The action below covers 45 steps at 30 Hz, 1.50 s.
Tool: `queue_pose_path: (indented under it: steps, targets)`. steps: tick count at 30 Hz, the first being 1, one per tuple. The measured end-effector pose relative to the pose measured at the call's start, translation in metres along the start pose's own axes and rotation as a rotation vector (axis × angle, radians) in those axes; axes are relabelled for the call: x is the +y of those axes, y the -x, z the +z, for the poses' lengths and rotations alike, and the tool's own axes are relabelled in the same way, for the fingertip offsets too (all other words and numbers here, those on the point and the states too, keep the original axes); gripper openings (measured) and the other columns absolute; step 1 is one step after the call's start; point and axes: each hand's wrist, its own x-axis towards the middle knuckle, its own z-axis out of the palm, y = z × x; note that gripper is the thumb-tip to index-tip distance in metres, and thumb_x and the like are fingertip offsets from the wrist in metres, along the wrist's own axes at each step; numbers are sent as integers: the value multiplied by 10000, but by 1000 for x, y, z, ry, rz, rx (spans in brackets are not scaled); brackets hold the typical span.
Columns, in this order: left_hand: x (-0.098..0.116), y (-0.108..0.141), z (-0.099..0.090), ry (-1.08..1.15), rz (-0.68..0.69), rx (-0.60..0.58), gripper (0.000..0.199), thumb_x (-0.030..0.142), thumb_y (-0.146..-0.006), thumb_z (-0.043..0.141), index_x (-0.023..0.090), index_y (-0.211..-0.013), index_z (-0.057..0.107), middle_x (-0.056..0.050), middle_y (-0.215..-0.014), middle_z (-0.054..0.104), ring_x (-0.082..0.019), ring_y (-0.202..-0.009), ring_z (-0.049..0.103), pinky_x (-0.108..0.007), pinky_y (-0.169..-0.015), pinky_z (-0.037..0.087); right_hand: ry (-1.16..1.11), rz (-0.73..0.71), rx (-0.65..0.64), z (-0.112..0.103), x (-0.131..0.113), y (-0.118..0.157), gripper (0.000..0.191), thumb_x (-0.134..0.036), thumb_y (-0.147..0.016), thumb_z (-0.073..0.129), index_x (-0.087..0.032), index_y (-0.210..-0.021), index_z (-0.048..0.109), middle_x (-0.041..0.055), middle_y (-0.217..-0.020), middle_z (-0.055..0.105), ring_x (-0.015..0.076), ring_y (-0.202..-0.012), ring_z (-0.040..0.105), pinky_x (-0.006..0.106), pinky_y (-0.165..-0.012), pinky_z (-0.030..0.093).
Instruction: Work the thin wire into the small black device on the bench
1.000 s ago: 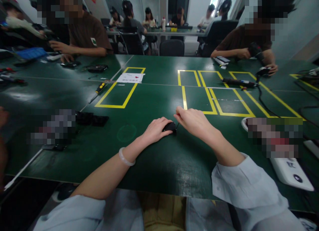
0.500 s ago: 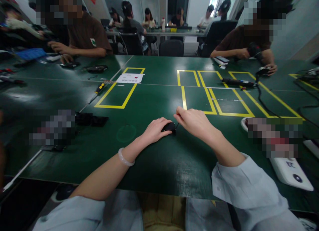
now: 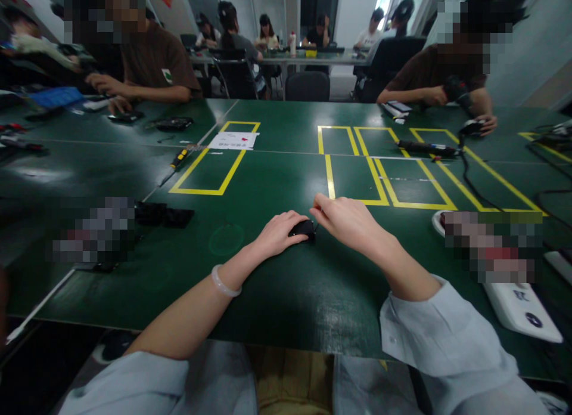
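Observation:
Wrapped over a black computer mouse (image 3: 304, 228) on the green table, my left hand (image 3: 282, 231) keeps its thumb along the near side and its fingers along the far side. My right hand (image 3: 346, 219) is closed just to the right of the mouse, its fingers pinched together. Between the mouse's right end and those fingers runs a thin dark strand (image 3: 317, 226), which looks like the mouse's cable. Most of the mouse's left part is hidden under my left hand, and the inside of my right hand's grip does not show.
Yellow tape outlines (image 3: 357, 201) mark the table ahead, with a paper sheet (image 3: 235, 141) at left. A yellow-black screwdriver (image 3: 180, 158) lies beyond my left hand. A white device (image 3: 521, 307) is at right, black pieces (image 3: 165, 215) at left. Co-workers sit opposite; one holds a dark tool (image 3: 458, 93).
My right hand has shifted very slightly, staying closed beside the mouse. My left hand and the mouse are practically still.

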Motion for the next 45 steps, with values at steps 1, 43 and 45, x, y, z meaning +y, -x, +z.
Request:
queue_pose_path:
  steps: [1,43,45]
  targets:
    - [0,0,0,3,-1,0,406,431,-888,579,223,-1234,534,-69,-1147,580,-239,-1065,552,-376,-919,436,7,3,-4,0,0,0,305,-364,-977,282,-193,-1041,527,67,-828,699,187,-709,633,280,-538,211]
    - [-6,-3,-5,104,-1,-46,412,410,-908,560,250,-1281,495,-70,-1164,579,-230,-1076,534,-359,-935,438,-106,9,-46,1,5,-11,239,-342,-977,285,-219,-1027,484,15,-769,684,179,-689,651,253,-531,237]
    - [-6,-3,-6,109,-1,-56,409,409,-909,558,252,-1281,493,-69,-1167,579,-231,-1073,535,-363,-934,438,-91,19,-47,2,4,-11,257,-356,-980,274,-220,-1020,489,13,-747,678,180,-682,652,253,-525,231]
